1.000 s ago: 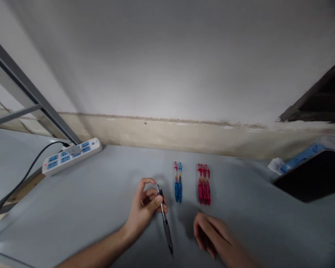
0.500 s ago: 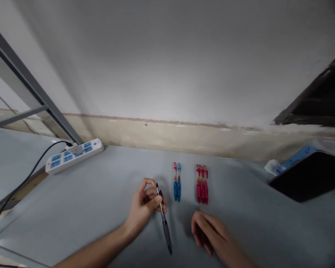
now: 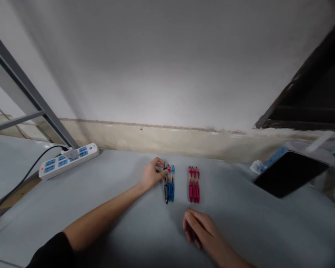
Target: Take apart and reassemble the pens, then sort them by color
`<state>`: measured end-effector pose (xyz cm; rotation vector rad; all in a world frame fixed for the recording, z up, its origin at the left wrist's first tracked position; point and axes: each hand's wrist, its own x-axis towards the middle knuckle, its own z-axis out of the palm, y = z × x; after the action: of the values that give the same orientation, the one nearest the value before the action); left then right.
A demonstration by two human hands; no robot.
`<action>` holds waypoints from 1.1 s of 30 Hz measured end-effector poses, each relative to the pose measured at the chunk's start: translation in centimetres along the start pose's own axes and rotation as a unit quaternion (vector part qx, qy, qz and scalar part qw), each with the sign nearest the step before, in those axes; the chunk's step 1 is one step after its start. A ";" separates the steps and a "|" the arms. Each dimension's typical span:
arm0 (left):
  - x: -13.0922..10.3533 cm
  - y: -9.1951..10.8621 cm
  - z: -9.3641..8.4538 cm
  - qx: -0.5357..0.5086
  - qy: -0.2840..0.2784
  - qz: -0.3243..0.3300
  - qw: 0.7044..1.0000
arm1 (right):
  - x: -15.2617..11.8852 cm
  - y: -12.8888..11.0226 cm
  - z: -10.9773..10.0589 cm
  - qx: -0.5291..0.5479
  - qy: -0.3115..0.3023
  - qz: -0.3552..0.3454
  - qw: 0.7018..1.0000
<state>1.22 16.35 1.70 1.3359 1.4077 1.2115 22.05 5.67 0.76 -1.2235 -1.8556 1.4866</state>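
My left hand [image 3: 155, 174] is closed on the upper part of a black pen [image 3: 166, 191], thumb and fingers pinching it. That pen lies alongside two blue-gripped pens [image 3: 171, 190], one with a red top and one with a light blue top. To their right, across a gap, several pink-red pens [image 3: 194, 190] lie side by side, pointing the same way. My right hand [image 3: 197, 227] rests below the pink-red pens with its fingers curled; whether anything is inside them is hidden.
A white power strip [image 3: 69, 162] with a plugged-in black cable stands at the back left, beside a grey metal frame [image 3: 56, 126]. A dark-screened tablet-like device [image 3: 290, 175] is at the right. The wall [image 3: 167, 82] rises behind the grey table [image 3: 123, 227].
My left hand has carried the black pen forward and set it beside the blue-gripped pens. My right hand stays curled near the same place. The view has shifted slightly.
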 end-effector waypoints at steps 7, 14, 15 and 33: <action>-1.3 -0.6 -0.2 0.031 0.022 0.006 0.999 | 0.2 0.2 -0.9 -0.205 0.082 -0.110 0.969; -6.5 -0.2 -1.4 -0.023 -0.030 -0.024 0.999 | 1.4 2.1 -2.3 -0.435 0.108 -0.266 0.853; -7.1 -0.1 -1.3 -0.032 -0.037 -0.029 0.998 | 1.6 2.1 -2.4 -0.459 0.103 -0.281 0.837; -10.8 1.2 -1.9 -0.067 -0.074 -0.073 0.992 | 2.5 1.2 -3.0 -0.557 0.119 -0.371 0.733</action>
<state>0.54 5.40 2.69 1.1835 1.2726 1.0697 23.60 9.33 0.10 -0.7521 -2.6059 -0.3303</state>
